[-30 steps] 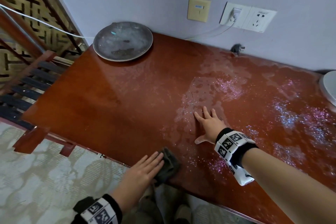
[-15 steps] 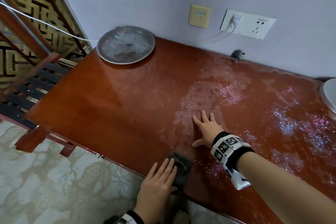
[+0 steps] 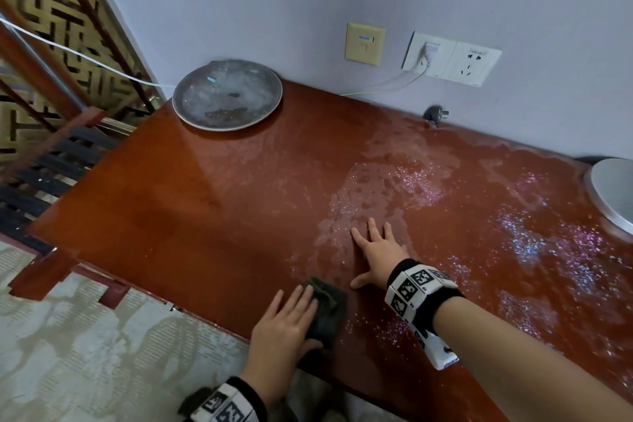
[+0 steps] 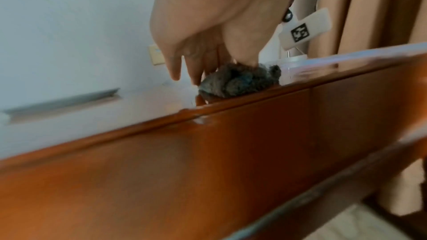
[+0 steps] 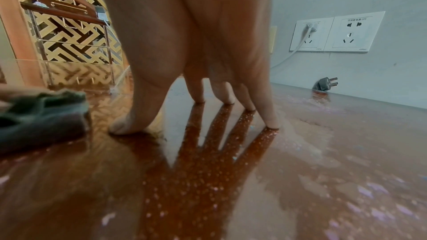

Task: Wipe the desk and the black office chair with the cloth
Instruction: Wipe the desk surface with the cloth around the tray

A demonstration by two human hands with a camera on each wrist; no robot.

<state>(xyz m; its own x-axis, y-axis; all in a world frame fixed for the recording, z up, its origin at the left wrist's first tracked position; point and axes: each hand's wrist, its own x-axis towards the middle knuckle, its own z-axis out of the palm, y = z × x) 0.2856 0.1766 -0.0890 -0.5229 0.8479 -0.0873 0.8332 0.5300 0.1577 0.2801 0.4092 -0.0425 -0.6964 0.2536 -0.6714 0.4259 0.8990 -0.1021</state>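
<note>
The red-brown wooden desk [image 3: 205,202] is glossy, with wet streaks and sparkling specks over its middle and right part. A dark grey cloth [image 3: 327,310] lies bunched at the desk's near edge. My left hand [image 3: 284,322] presses flat on the cloth [image 4: 240,81] with straight fingers [image 4: 173,65]. My right hand [image 3: 376,250] rests spread on the wet desk [image 5: 300,161] just right of the cloth [image 5: 41,116], its fingertips [image 5: 272,123] touching the surface and holding nothing. No black office chair is in view.
A round grey plate [image 3: 227,94] sits at the desk's far left corner. A pale round object [image 3: 613,195] stands at the right edge. A loose black plug [image 3: 435,113] lies by the wall under the sockets [image 3: 452,58]. A wooden rack [image 3: 51,154] stands left of the desk.
My left hand has slid the cloth to the right along the desk's near edge, closer to my right hand. My right hand has stayed planted on the desk.
</note>
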